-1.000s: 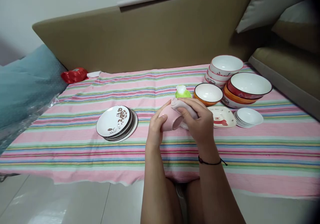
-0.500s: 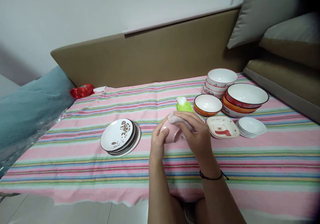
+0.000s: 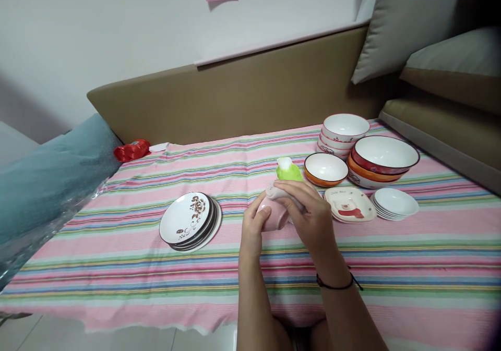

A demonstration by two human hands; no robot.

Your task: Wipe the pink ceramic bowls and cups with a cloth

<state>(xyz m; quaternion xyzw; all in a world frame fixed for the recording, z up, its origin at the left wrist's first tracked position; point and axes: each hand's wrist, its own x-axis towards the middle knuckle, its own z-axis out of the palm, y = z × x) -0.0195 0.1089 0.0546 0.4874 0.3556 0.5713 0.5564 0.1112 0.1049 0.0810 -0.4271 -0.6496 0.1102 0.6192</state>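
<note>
My left hand (image 3: 252,226) is closed round a smooth pink cup (image 3: 274,216), its thumb on the near side and its mouth tilted to the lower right. My right hand (image 3: 309,207) grips a pale pinkish-white piece (image 3: 273,190) with faint marks at its rounded end, pressed against the top of the cup. Whether that piece is a cloth or something hard I cannot tell, as the fingers hide most of it. Just behind the hands lies a green-and-white cabbage-shaped item (image 3: 288,169), partly covered.
Left stands a stack of flower-patterned plates (image 3: 183,218). To the right are an orange bowl (image 3: 326,168), stacked red-rimmed bowls (image 3: 346,126), larger stacked bowls (image 3: 385,153), square bear plates (image 3: 349,204) and small white dishes (image 3: 395,202), all on a striped cloth (image 3: 129,267).
The view has tilted up slightly, so the scene sits lower. Both hands keep hold of the cup and the pale piece, with only a small shift between them.
</note>
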